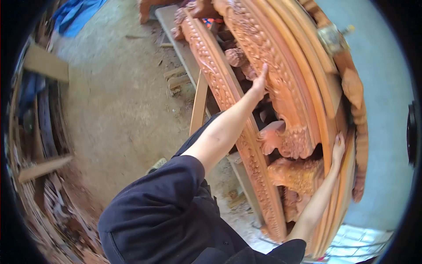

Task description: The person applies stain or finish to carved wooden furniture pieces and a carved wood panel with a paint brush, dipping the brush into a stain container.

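Note:
A large reddish-brown piece of carved wooden furniture with a beaded border slants across the right half of the head view. My left hand grips the inner edge of its carved panel, with one digit pointing up along the face and the other fingers mostly hidden. Lower right, my right hand is on the smooth moulded rail at the outer side, its fingers bent against the wood. Below my left forearm runs a long carved rail. Scroll-shaped carved parts sit between the two.
A concrete floor spreads to the left, with wood offcuts on it. Stacked timber and boards line the left edge. A blue cloth lies at upper left. A metal fitting sits on the furniture's outer post.

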`<action>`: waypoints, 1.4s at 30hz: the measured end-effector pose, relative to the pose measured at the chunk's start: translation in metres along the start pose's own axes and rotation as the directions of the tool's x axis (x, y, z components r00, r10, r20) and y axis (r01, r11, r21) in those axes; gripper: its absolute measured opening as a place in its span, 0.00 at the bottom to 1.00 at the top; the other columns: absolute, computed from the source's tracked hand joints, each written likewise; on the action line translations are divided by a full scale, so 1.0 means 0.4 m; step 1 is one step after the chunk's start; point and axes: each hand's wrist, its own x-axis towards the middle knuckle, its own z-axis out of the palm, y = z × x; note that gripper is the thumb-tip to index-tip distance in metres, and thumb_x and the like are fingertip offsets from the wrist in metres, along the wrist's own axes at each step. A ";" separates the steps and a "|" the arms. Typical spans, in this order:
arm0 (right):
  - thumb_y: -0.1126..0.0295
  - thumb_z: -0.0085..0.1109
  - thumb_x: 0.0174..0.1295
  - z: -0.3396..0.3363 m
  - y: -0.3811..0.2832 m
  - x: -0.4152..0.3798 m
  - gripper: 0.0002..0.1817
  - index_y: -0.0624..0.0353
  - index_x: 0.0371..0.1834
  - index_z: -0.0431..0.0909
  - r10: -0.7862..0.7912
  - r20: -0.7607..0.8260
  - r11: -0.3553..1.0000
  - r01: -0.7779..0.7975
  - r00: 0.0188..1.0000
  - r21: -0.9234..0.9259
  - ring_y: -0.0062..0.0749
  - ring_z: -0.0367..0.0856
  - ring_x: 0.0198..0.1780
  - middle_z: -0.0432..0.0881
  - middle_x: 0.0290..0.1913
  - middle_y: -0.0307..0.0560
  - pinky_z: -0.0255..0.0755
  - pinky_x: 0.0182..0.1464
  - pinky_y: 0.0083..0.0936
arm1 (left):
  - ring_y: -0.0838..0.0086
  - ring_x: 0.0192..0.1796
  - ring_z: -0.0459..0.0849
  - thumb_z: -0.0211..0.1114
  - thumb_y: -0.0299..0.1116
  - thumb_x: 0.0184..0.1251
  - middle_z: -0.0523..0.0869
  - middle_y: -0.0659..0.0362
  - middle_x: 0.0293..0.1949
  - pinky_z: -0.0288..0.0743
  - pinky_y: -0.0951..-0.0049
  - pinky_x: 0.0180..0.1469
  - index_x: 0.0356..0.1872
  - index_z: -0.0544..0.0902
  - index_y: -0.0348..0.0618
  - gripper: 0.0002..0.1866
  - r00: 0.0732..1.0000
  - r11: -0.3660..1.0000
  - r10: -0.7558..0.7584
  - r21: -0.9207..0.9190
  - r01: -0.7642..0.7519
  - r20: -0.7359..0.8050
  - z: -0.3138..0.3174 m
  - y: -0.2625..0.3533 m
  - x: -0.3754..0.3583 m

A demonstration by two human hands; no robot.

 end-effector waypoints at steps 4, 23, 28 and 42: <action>0.62 0.49 0.77 -0.002 0.036 0.008 0.23 0.63 0.69 0.72 -0.067 0.024 0.998 0.067 0.997 -0.013 0.43 0.69 0.73 0.73 0.70 0.57 0.59 0.73 0.33 | 0.48 0.67 0.73 0.67 0.78 0.48 0.76 0.45 0.66 0.67 0.40 0.64 0.69 0.68 0.34 0.60 0.974 0.998 -0.009 0.061 0.024 -0.226 0.064 0.047 -0.109; 0.65 0.53 0.74 -0.051 -0.114 -0.022 0.13 0.63 0.49 0.79 -0.077 0.012 0.962 0.078 0.997 -0.261 0.53 0.76 0.66 0.77 0.66 0.54 0.72 0.63 0.38 | 0.71 0.32 0.88 0.58 0.76 0.60 0.88 0.58 0.35 0.81 0.70 0.32 0.46 0.84 0.40 0.42 0.937 0.969 0.063 0.246 0.024 -0.343 0.041 0.013 -0.079; 0.70 0.54 0.73 -0.003 -0.041 -0.018 0.13 0.66 0.53 0.76 -0.125 -0.042 0.991 0.126 0.991 0.046 0.47 0.73 0.70 0.73 0.70 0.54 0.66 0.69 0.35 | 0.74 0.27 0.82 0.50 0.77 0.64 0.87 0.59 0.35 0.77 0.75 0.30 0.52 0.82 0.39 0.45 0.943 0.953 0.069 0.300 0.034 -0.325 0.021 0.016 -0.089; 0.70 0.52 0.68 -0.105 -0.148 -0.004 0.18 0.65 0.59 0.71 0.136 0.289 0.987 -0.154 0.948 0.041 0.65 0.67 0.69 0.66 0.73 0.60 0.52 0.75 0.62 | 0.57 0.72 0.67 0.37 0.69 0.76 0.62 0.55 0.75 0.64 0.55 0.74 0.78 0.56 0.49 0.42 0.887 0.856 0.260 0.516 -0.028 -0.383 0.204 0.072 -0.146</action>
